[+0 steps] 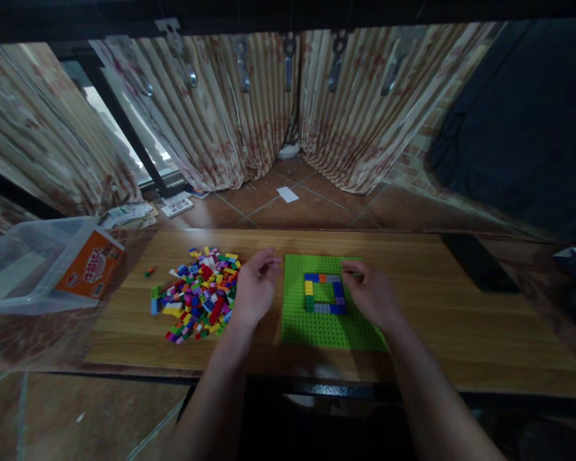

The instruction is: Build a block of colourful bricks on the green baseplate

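Observation:
My left hand [258, 285] hovers between the brick pile and the baseplate, its fingers loosely bent and apart, with nothing visible in them. A green studded baseplate [295, 330] lies on the table before me. On it, toy building bricks in blue, yellow, green, grey, orange and purple form a square ring [322, 308] with a bare green middle. My right hand [372, 293] is over the plate's right side, fingertips close to the ring's upper right corner. Its thumb and index finger look apart; whether they touch a brick is hard to see.
A heap of mixed loose bricks [204, 298] spreads left of my left hand, with a small stray piece [150, 272] farther left. A clear plastic bin [24, 298] with an orange label stands at the left end. A dark phone-like slab [480, 262] lies right on the wooden table [441, 333].

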Tool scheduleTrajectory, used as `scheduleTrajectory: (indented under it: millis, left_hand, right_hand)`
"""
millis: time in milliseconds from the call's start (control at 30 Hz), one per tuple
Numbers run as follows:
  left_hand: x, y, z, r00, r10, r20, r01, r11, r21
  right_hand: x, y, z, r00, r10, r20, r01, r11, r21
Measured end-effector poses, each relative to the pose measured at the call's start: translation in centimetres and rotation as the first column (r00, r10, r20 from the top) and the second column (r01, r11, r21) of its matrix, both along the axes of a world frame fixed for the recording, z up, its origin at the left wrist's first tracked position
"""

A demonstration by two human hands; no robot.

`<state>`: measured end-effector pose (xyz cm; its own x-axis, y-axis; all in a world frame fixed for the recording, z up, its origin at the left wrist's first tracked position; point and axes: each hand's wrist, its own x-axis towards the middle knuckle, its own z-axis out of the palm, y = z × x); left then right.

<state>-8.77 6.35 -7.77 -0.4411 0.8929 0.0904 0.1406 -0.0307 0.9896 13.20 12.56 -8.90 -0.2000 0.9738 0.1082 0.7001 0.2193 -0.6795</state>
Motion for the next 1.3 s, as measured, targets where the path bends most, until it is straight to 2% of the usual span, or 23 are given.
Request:
scheduleTrajectory:
  millis: [67, 133, 267, 367, 600, 767, 967, 1100, 1300]
  left_hand:
    - [-1.3, -0.3, 1.1, 0.989, 0.107, 0.099, -0.113, 0.992, 0.058]
    - [-2.7, -0.8, 2.0, 0.958, 0.219, 0.184, -0.239, 0.966, 0.094]
    - [-5.2, -1.9, 3.2, 0.883, 0.364, 0.297, -0.409, 0.906, 0.107]
    - [-6.4, -2.7, 3.5, 0.857, 0.404, 0.321, -0.453, 0.887, 0.093]
    - [-7.7, -3.9, 3.8, 0.835, 0.423, 0.353, -0.477, 0.875, 0.080]
    - [-8.5, -4.5, 3.8, 0.830, 0.430, 0.357, -0.483, 0.873, 0.071]
    - [-8.8, -4.9, 3.9, 0.834, 0.419, 0.359, -0.464, 0.884, 0.047]
    - [-8.7, -4.9, 4.0, 0.841, 0.406, 0.359, -0.449, 0.892, 0.043]
    - [-8.4, -4.6, 4.0, 0.845, 0.403, 0.352, -0.443, 0.896, 0.040]
  right_hand:
    - [-0.5, -0.4, 0.3, 0.999, -0.031, -0.025, 0.033, 0.998, 0.057]
    - [-1.4, -1.2, 0.5, 0.997, 0.011, -0.078, -0.002, 0.993, 0.115]
    - [-4.6, -3.6, 0.6, 0.946, 0.284, -0.157, -0.258, 0.951, 0.169]
    - [-7.2, -5.3, 0.2, 0.882, 0.449, -0.139, -0.426, 0.889, 0.170]
    - [-11.7, -7.6, -0.9, 0.774, 0.615, -0.150, -0.591, 0.787, 0.178]
    - [-13.4, -8.6, -2.0, 0.774, 0.631, -0.047, -0.607, 0.762, 0.224]
    - [-14.3, -8.8, -2.1, 0.807, 0.588, 0.057, -0.587, 0.785, 0.201]
    - [-14.6, -8.7, -2.0, 0.827, 0.558, 0.077, -0.561, 0.804, 0.200]
    - [-14.8, -8.5, -2.1, 0.824, 0.565, 0.038, -0.559, 0.802, 0.209]
